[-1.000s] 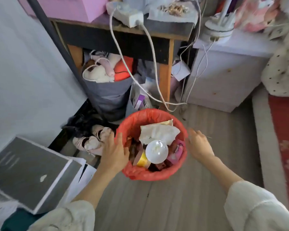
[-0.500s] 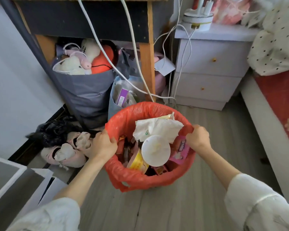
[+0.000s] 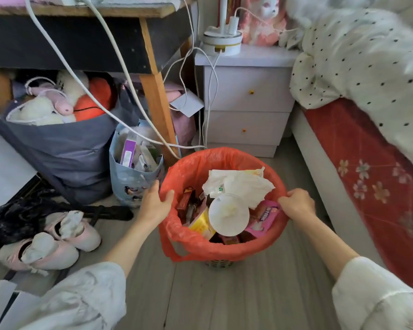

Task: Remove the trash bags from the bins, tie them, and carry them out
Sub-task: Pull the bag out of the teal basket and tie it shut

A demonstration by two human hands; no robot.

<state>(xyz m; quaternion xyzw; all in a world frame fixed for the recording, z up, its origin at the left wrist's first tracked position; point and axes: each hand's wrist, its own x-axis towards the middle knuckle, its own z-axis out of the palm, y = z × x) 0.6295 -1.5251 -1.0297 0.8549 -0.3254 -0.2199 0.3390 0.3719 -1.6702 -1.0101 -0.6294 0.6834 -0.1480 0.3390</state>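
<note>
left hand (image 3: pixel 156 204) and right hand (image 3: pixel 297 204) pinch red trash bag (image 3: pixel 221 247) rim.

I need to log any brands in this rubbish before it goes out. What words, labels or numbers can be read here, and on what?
None can be read with confidence.
Pink packet in the red trash bag: white lettering, too blurred to read.
White wrapper: small green mark, too small to read.
Purple box in the blue bag: label blurred.
</note>
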